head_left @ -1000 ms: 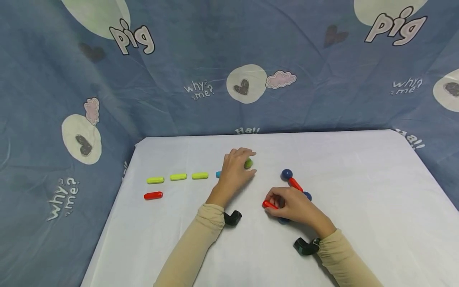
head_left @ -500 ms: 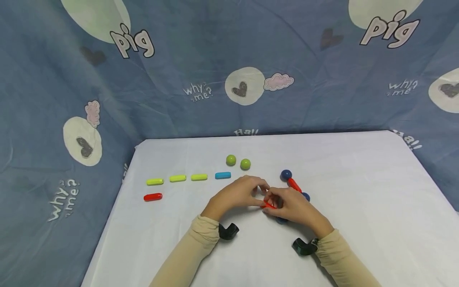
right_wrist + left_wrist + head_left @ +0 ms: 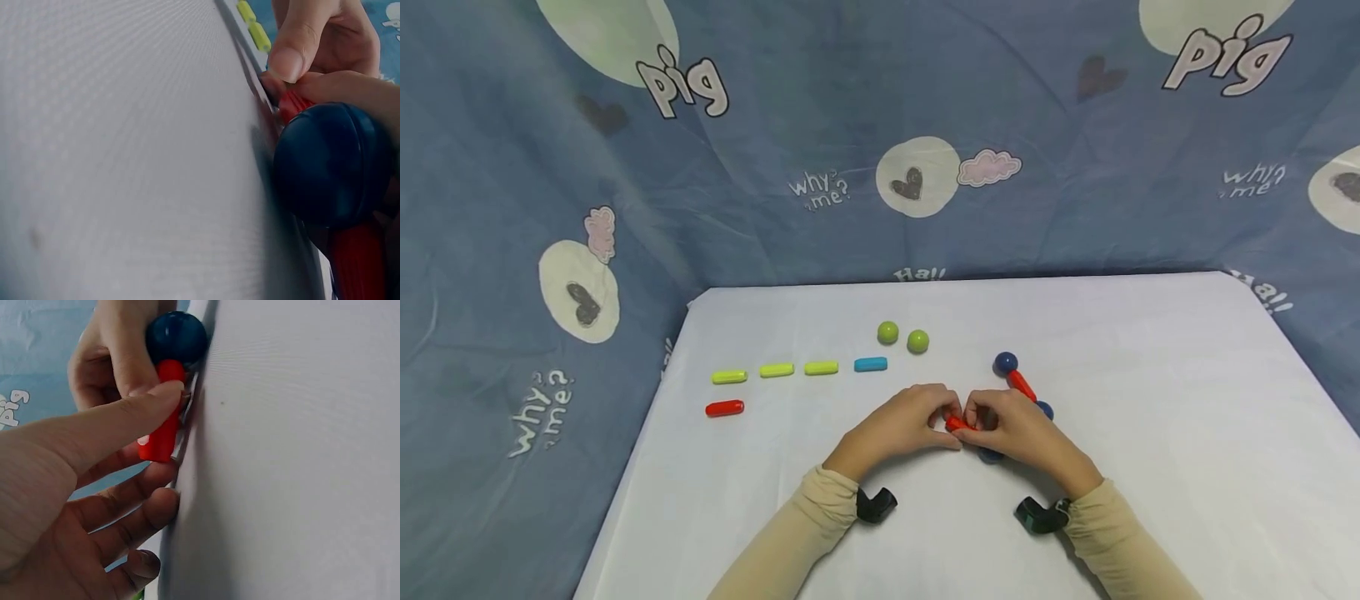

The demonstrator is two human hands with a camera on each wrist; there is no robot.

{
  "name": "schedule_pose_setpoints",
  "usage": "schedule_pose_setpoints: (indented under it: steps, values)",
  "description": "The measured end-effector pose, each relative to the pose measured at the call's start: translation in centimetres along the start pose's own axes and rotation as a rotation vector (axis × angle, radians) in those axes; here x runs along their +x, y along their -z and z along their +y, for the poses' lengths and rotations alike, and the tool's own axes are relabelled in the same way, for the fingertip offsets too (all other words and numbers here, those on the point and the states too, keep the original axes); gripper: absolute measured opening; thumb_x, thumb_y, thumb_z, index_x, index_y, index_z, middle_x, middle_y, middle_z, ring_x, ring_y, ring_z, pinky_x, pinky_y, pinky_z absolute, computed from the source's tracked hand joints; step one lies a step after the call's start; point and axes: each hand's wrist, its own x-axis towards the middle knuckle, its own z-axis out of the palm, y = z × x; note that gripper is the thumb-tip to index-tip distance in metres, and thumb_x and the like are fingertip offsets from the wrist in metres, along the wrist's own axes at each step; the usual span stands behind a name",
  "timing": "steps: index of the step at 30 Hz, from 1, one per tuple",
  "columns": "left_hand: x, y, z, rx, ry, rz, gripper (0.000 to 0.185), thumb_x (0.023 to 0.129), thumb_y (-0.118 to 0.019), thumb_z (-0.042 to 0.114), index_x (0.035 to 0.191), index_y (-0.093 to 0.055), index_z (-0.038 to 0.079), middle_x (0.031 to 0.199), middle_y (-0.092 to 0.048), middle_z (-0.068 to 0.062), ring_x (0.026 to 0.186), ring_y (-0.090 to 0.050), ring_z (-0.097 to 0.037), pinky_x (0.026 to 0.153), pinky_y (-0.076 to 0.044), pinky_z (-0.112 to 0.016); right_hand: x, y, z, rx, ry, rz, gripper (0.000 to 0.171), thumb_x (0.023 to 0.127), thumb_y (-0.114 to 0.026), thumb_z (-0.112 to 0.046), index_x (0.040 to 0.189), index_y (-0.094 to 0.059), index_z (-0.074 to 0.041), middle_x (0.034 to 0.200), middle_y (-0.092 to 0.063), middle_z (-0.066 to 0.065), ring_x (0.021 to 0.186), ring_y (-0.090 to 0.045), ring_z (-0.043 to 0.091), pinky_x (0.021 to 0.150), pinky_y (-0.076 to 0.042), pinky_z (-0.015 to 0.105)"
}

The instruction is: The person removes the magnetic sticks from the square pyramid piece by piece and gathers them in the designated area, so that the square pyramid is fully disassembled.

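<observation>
My left hand (image 3: pixel 898 425) pinches the free end of a red rod (image 3: pixel 157 442) between thumb and fingers, the other fingers relaxed. Close beside it, my right hand (image 3: pixel 1026 429) grips the same rod near a dark blue ball (image 3: pixel 331 165), which sits on the rod's other end. A second red stick (image 3: pixel 359 265) runs from that ball in the right wrist view. Behind the right hand, another red rod (image 3: pixel 1021 385) links a far blue ball (image 3: pixel 1005 363) to a blue ball (image 3: pixel 1045 409) partly hidden by the hand.
Two green balls (image 3: pixel 918 341) lie toward the back of the white table (image 3: pixel 1150 400). Left of them are a blue rod (image 3: pixel 871 364), several yellow-green rods (image 3: pixel 777 369) in a row and a loose red stick (image 3: pixel 725 408). A blue printed cloth (image 3: pixel 760 233) hangs behind.
My left hand has come from the green balls down and right to the red rod and now pinches its end. The right hand has stayed in place, gripping the rod.
</observation>
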Motion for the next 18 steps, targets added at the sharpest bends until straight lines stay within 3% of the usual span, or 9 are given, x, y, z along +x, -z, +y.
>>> schedule_pose_setpoints:
  steps: [8, 11, 18]
  values:
    - [-0.2, 0.7, -0.2, 0.007, 0.023, -0.024, 0.021, 0.085, -0.086, 0.036, 0.089, -0.069, 0.024, 0.082, -0.062, 0.010, 0.079, -0.054, -0.005, 0.073, -0.045, -0.020, 0.0, 0.4, 0.1, 0.006, 0.024, -0.039, 0.021, 0.085, -0.086, -0.031, 0.087, -0.067, -0.024, 0.074, -0.060, -0.016, 0.066, -0.053, 0.001, 0.061, -0.048, 0.019]
    - [-0.3, 1.0, -0.6, 0.010, 0.048, -0.023, 0.019, 0.087, -0.084, 0.035, 0.088, -0.068, 0.024, 0.080, -0.061, 0.012, 0.078, -0.054, -0.005, 0.072, -0.045, -0.021, -0.1, 0.6, -0.1, -0.012, 0.031, -0.053, 0.021, 0.083, -0.087, -0.030, 0.094, -0.070, -0.024, 0.081, -0.066, -0.016, 0.073, -0.057, 0.001, 0.068, -0.052, 0.021]
    - [-0.6, 1.8, -1.1, 0.041, 0.126, 0.001, 0.020, 0.088, -0.083, 0.034, 0.089, -0.068, 0.022, 0.080, -0.060, 0.009, 0.077, -0.054, -0.008, 0.072, -0.045, -0.024, -0.3, 0.7, -0.8, -0.224, 0.061, -0.021, 0.033, 0.081, -0.086, -0.026, 0.111, -0.073, -0.018, 0.101, -0.072, -0.008, 0.089, -0.061, 0.004, 0.084, -0.059, 0.030]
